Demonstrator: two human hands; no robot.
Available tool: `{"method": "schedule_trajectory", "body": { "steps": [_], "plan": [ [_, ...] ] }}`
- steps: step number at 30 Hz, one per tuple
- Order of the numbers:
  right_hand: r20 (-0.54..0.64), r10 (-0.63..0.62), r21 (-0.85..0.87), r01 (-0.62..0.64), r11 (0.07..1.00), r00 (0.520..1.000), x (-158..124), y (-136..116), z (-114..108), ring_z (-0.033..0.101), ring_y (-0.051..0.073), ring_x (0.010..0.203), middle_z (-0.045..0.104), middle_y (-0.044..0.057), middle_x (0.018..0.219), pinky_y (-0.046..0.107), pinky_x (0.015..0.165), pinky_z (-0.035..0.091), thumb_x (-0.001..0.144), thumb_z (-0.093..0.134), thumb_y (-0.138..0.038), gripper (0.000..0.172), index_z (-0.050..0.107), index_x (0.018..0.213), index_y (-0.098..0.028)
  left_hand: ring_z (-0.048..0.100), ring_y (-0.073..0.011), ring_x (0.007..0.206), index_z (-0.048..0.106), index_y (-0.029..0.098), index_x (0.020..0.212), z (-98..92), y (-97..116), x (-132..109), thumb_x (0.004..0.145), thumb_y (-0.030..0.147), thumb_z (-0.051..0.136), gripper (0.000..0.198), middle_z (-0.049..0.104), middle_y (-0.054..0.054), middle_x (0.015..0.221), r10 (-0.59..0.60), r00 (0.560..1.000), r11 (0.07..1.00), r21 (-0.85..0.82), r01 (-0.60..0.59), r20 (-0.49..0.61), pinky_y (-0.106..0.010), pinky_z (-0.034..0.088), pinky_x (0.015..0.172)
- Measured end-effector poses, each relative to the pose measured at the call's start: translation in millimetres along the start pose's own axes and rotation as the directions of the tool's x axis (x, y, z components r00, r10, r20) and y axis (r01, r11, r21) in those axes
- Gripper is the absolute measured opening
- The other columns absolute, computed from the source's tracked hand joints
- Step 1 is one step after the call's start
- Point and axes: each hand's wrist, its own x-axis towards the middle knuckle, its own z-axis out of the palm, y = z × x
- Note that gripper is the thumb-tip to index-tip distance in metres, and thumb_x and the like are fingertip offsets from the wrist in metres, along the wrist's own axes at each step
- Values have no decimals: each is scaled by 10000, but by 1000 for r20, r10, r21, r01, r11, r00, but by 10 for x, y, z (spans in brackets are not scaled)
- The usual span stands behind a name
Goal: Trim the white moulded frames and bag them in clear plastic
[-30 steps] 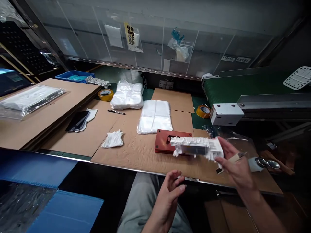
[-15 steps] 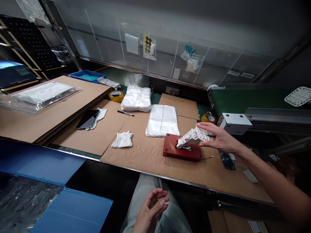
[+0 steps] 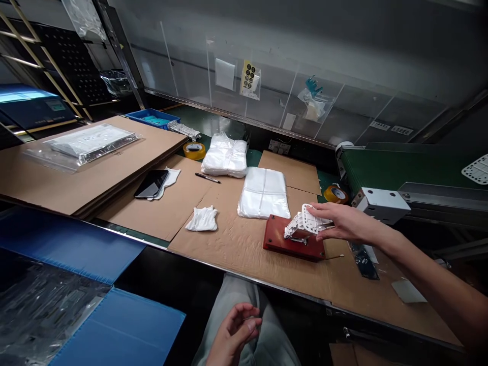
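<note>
The right hand point(image 3: 345, 223) covers the far end of the white plastic part point(image 3: 305, 223), so its grip there cannot be made out. The metal piece beneath that part, on the red fixture point(image 3: 293, 244), is too small to tell. The picture's bottom edge cuts the left hand point(image 3: 232, 335) at the wrist.

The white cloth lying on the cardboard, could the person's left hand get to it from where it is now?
Probably yes. The left hand hangs empty and loosely curled below the table edge, above the lap, and the crumpled white cloth lies on bare cardboard with nothing stacked on it or standing between them. It would have to rise over the edge first.
</note>
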Motion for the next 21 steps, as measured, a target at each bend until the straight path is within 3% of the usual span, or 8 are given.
{"method": "schedule_trajectory", "body": {
  "steps": [4,8,12,14,16,18,21],
  "plan": [
    [-10,-12,8,12,1000,1000,22,-41,3,571,402,1283,595,119,1444,476,1018,506,744,820,-509,735,601,1406,-277,682,-270,958,702,184,976,129,71,2,623,420,894,466,737,-119,1043,12,997,1000,17,-14,75,-364,496,841],
    [-74,-59,34,61,998,996,-72,-198,-202,575,363,1289,594,87,1450,453,1039,500,781,788,-494,804,490,1495,-278,688,-250,933,705,170,1003,316,83,-19,667,377,880,432,738,-131,1059,51,978,997,-70,-38,201,-351,498,829],
    [-284,-57,79,82,993,957,-378,-461,-330,507,373,1361,491,63,1545,414,923,566,768,809,-466,923,361,1562,-323,683,-329,1083,665,139,1147,578,239,-27,694,518,844,617,711,-194,1177,-3,927,925,-351,144,375,-428,508,935],
    [-253,-72,162,116,980,965,-527,-573,-276,571,368,1290,535,67,1508,355,736,590,764,818,-436,857,436,1525,-338,626,-365,1214,642,150,1183,695,385,-19,689,615,806,698,697,-195,1224,22,900,833,-507,224,434,-472,482,1019],
    [-171,-42,295,92,951,984,-571,-628,-139,648,334,1174,635,79,1399,323,662,567,833,748,-441,590,609,1394,-321,595,-373,1264,636,168,1194,726,498,2,690,607,805,689,700,-170,1236,56,918,773,-599,209,392,-489,464,1057],
    [-121,69,399,-15,917,990,-446,-616,60,689,291,1071,732,88,1219,332,749,564,934,605,-476,347,744,1177,-271,620,-378,1232,636,186,1220,633,523,36,653,473,867,677,724,-136,1203,35,969,802,-585,119,245,-488,476,1045],
    [-84,211,428,-156,890,974,79,-535,418,708,246,901,767,83,929,371,836,554,1002,480,-478,397,749,928,-194,642,-404,1193,643,214,1260,311,410,66,552,349,928,775,758,-105,1122,-11,1000,896,-444,20,22,-489,493,1017]
  ]
}}
